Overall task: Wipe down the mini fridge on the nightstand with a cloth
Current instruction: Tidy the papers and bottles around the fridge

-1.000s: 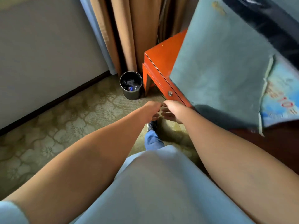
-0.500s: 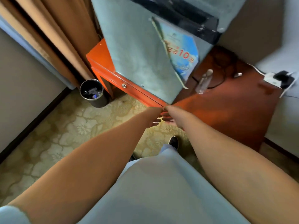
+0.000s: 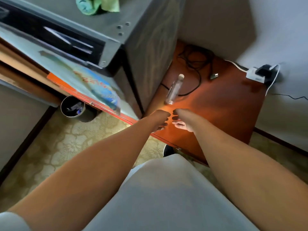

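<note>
Below, round bin (image 3: 73,106) beside nightstand (image 3: 221,104) holds dark litter.

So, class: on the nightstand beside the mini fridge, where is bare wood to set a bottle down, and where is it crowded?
Bare wood lies on the nightstand between the hands and the power strip, right of the clear bottle. It is crowded behind the bottle, where black cables coil beside the mini fridge. The fridge top holds a green cloth.
</note>
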Available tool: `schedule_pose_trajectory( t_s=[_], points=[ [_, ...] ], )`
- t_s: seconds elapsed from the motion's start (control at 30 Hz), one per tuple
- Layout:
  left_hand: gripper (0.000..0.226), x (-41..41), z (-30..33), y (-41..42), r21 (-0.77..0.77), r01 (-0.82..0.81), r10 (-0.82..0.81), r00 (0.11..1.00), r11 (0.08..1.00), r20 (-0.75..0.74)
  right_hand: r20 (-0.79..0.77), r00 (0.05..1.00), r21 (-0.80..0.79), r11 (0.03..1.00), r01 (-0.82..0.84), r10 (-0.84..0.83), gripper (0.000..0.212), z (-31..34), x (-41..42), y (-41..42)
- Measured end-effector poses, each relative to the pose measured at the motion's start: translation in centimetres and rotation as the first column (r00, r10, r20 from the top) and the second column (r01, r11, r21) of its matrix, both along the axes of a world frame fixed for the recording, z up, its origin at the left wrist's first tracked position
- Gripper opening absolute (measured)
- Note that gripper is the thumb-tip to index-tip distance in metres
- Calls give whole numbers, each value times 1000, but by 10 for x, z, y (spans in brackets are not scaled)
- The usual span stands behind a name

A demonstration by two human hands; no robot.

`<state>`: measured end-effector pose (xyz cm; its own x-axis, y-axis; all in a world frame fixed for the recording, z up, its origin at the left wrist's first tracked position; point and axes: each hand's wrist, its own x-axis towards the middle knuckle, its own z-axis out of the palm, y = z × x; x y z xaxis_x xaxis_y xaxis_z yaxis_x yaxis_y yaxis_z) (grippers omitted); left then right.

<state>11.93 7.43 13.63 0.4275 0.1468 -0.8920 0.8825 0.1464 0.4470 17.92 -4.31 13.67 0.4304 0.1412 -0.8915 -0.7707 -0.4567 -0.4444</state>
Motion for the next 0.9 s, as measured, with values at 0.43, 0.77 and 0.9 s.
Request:
schedule_pose_trajectory(
  t_s=[0.43, 0.77, 0.9],
  points=[
    [64, 106, -42, 1, 185, -62, 64, 998, 981, -7, -111, 988, 40, 994, -105, 109, 21, -30, 96, 3],
    [21, 132, -67, 3, 149, -10, 22, 997, 989, -80, -156, 960, 15, 972, -235, 234, 31, -58, 125, 20],
    [6, 131, -76, 4, 172, 18, 2, 994, 985, -112, -178, 949, 12, 965, -262, 260, 29, -57, 129, 18]
  ],
)
